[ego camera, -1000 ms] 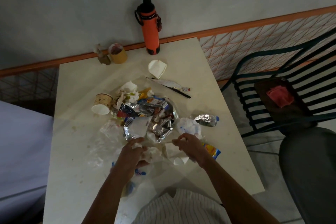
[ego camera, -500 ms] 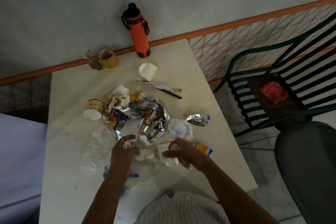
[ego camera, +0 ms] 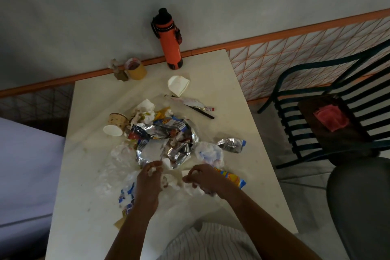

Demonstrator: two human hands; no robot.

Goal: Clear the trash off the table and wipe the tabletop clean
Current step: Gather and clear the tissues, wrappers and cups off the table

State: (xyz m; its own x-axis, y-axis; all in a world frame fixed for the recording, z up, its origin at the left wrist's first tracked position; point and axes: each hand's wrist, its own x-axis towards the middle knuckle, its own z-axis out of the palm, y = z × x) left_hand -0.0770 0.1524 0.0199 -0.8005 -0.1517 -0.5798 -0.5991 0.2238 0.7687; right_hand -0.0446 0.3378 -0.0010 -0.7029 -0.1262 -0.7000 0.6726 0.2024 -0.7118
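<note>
Near the tabletop's [ego camera: 242,110] front edge: both hands amid white tissue scraps [ego camera: 172,180].
Left hand [ego camera: 148,183]: grip curled, pinching tissue.
Right hand [ego camera: 205,179]: grip curled on tissue.
Tabletop centre: foil wrapper heap [ego camera: 166,141].
Left edge: tipped paper cup [ego camera: 116,124].
Back edge: orange bottle [ego camera: 169,42].

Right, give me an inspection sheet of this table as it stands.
Surface: white table, smudged, not yet wiped.
Job's things: foil wrappers heaped mid-table; tipped paper cup; yellow snack packet.
Clutter: orange bottle upright at the far edge.
Grips: left hand and right hand each grip crumpled tissue.
Cables: nothing seen.
Surroundings: dark slatted chair with a pink cloth on its seat.
</note>
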